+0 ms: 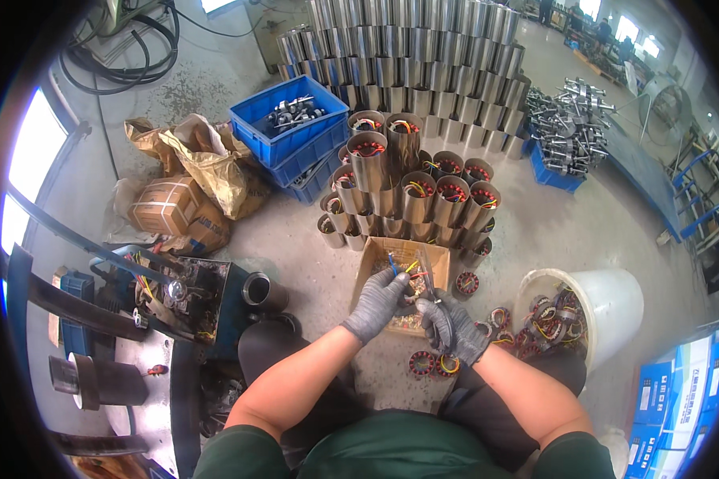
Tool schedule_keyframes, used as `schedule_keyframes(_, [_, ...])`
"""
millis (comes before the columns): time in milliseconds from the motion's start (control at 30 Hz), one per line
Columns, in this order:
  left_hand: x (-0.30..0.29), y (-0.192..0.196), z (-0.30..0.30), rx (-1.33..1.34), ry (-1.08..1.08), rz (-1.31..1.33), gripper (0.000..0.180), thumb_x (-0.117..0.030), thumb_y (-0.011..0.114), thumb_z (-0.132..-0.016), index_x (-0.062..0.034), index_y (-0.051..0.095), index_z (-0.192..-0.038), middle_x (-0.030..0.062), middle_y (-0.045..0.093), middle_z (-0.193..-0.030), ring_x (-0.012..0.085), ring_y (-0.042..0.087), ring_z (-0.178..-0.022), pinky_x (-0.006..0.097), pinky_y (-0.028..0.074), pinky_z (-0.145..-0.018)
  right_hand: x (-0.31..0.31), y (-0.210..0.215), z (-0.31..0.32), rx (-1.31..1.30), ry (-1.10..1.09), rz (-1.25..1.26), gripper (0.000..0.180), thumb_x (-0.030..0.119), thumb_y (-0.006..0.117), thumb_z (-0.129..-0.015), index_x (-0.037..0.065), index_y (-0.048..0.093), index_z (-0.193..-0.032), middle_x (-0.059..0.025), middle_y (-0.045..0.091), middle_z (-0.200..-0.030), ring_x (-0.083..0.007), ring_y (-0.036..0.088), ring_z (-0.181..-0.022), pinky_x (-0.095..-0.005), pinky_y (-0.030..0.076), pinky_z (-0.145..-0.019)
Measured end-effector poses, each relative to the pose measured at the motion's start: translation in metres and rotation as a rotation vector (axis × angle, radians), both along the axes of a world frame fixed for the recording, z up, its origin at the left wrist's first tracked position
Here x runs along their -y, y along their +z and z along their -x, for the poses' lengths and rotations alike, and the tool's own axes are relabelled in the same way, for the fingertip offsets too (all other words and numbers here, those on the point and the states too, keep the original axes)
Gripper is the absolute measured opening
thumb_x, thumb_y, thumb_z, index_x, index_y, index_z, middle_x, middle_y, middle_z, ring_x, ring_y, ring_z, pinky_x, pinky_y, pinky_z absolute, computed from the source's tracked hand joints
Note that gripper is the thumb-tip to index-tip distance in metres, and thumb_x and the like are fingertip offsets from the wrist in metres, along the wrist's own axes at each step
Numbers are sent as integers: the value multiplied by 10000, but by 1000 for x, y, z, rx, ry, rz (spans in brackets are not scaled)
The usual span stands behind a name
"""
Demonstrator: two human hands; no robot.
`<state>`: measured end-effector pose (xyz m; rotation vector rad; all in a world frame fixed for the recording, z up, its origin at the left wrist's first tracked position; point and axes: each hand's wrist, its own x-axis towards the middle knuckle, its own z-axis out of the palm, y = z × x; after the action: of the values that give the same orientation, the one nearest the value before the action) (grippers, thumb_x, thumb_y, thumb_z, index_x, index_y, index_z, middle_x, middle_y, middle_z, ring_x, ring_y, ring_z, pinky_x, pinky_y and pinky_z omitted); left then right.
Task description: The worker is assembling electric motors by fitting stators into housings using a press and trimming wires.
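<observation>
In front of me, over an open cardboard box point(367, 275), my two grey-gloved hands work close together. My left hand point(378, 303) is closed on a small bundle of coloured wires point(410, 267), whose blue, yellow and red ends stick up past the fingers. My right hand point(458, 329) grips a dark pliers-like hand tool point(428, 281); its long jaws point up beside the wires. What the wires join to is hidden by the gloves. Small scraps lie inside the box. Below my right hand, wound motor stators point(422, 363) rest on the floor.
Shiny metal cylinders point(415, 72) are stacked high at the back; nearer ones point(370, 168) hold wired stators. A tipped white bucket point(615, 307) of stators lies right. Blue crates point(276, 148) and a carton point(164, 206) stand left, near a machine point(228, 299). Metal shafts point(571, 120) fill a blue bin.
</observation>
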<state>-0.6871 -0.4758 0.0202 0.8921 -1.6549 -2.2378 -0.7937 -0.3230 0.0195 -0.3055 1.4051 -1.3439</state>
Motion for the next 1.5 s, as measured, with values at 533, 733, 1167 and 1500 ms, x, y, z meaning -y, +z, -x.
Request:
schedule_keyframes(533, [8,10,-1,-64,179,-21,258,-136,459,-1042,-58,612,-1235,-17,621,-738,52,543,-574,199,440,-509,-7,-24,2,281,40,87,306,111,567,-930,53,498,-1223,-87,620,-677,-212,613,-497,-334,522,-454])
schedule_keyframes(733, [1,0,-3,-93,51,0,252,-126,461,-1052,-31,597,-1242,24,658,-877,87,632,-715,235,556,-627,-4,-22,4,339,145,86,264,263,595,-945,45,582,-1094,-89,632,-742,-215,655,-598,-354,572,-552])
schedule_keyframes(1167, [1,-10,-2,-40,-92,10,278,-94,501,-1019,-15,595,-1269,45,659,-950,102,620,-761,342,619,-644,-6,-10,19,296,113,-2,280,325,617,-961,98,557,-1112,-50,601,-744,-191,626,-604,-348,565,-571])
schedule_keyframes(1500, [3,-11,-2,-90,-6,86,283,-100,489,-1027,-17,606,-1272,26,613,-846,90,558,-690,295,578,-625,-6,0,14,311,181,9,272,336,587,-991,110,587,-1143,-38,630,-755,-194,652,-616,-345,574,-572])
